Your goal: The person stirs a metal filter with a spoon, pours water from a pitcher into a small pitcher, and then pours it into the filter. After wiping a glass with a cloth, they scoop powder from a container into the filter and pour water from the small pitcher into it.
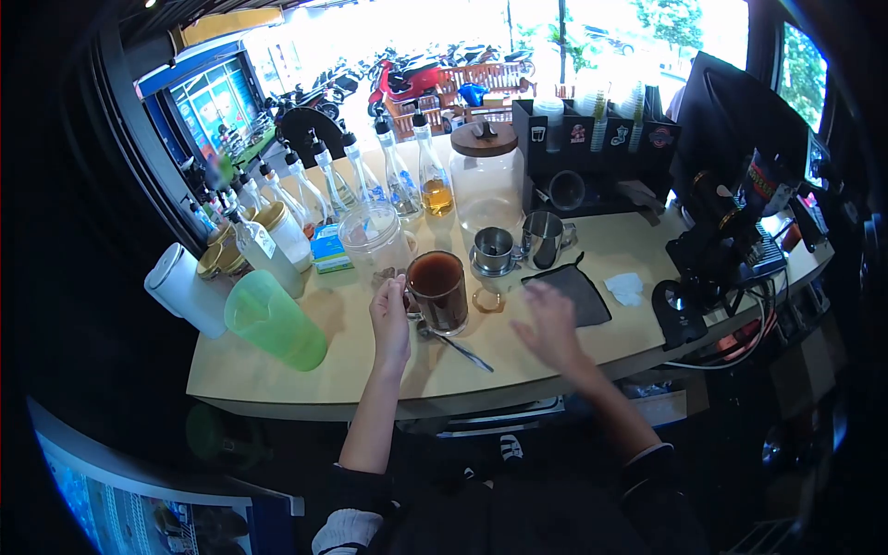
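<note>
My left hand is closed around the handle of a glass mug filled with dark brown liquid. A spoon lies on the counter just in front of the mug. My right hand, slightly blurred, has its fingers apart and holds nothing. It hovers by the left edge of a dark grey cloth. Between the mug and that hand, a ring of spilled liquid marks the counter. Behind it are a metal drip filter and a steel pitcher.
A green jug and a clear plastic jug stand left of the mug. Several pump bottles and a wooden-lidded glass jar line the back. On the right sit a white tissue and a coffee machine with cables.
</note>
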The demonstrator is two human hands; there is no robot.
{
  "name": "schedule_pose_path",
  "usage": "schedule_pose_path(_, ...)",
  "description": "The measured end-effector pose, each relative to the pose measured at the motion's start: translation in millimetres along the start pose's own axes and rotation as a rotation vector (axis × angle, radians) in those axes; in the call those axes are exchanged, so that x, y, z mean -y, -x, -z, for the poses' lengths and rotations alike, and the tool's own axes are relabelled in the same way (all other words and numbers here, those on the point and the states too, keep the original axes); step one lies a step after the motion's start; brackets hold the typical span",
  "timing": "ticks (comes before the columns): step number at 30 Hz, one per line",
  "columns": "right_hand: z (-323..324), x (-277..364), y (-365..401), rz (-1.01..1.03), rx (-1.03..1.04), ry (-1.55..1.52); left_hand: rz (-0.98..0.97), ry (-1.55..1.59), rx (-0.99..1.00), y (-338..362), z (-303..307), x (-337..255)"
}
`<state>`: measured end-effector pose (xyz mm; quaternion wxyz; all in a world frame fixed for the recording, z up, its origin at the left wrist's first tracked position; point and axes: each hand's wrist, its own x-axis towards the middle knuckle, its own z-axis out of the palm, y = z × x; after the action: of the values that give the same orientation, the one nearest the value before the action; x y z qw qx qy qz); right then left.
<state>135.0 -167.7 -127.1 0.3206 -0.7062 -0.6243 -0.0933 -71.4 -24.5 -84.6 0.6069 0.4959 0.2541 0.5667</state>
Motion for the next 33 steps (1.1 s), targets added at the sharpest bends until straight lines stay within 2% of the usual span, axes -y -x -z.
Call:
schedule_pose_path(1, 3, -19, 5, -0.004, 0.0, 0.005, -0.004, -0.013, 0.011, 1, 2, 1)
schedule_pose_path(3, -2, -51, 11, -0.227, 0.043, 0.168, 0.009, -0.009, 0.013, 6, -2, -6)
schedule_pose_path(6, -21, -56, 20, -0.203, 0.073, 0.267, 0.021, -0.009, 0.017, 8, -2, -13)
schedule_pose_path(10, -35, -30, 14, -0.248, 0.013, 0.227, 0.002, -0.008, 0.021, 10, 4, -13)
schedule_pose_path(12, -40, -12, 8, -0.299, -0.018, 0.08, 0.008, 0.002, 0.02, 11, 8, -15)
schedule_pose_path(13, -47, -6, 6, -0.249, -0.076, 0.102, 0.017, 0.009, 0.021, 13, 10, -16)
schedule_pose_path(18, -74, 22, -22, -0.249, -0.076, 0.062, 0.005, -0.003, 0.024, 17, 21, -17)
schedule_pose_path(21, -81, 42, -35, -0.262, 0.11, 0.04, 0.018, 0.01, 0.006, 22, 21, -22)
schedule_pose_path(22, -84, 45, -34, -0.264, 0.108, 0.041, 0.028, 0.014, -0.009, 24, 20, -23)
schedule_pose_path(24, -87, 51, -28, -0.086, 0.093, 0.1, 0.027, 0.009, 0.007, 23, 25, -20)
schedule_pose_path(26, -80, 47, -22, -0.073, 0.131, 0.069, 0.031, 0.006, 0.025, 22, 29, -17)
schedule_pose_path(28, -70, 39, -11, 0.053, 0.168, 0.029, 0.009, 0.029, 0.039, 21, 30, -14)
schedule_pose_path(32, -38, 17, 8, -0.016, 0.215, 0.016, 0.039, 0.022, 0.025, 22, 28, -15)
schedule_pose_path(33, -30, 7, 11, -0.097, 0.212, 0.065, 0.031, 0.035, 0.071, 19, 35, -9)
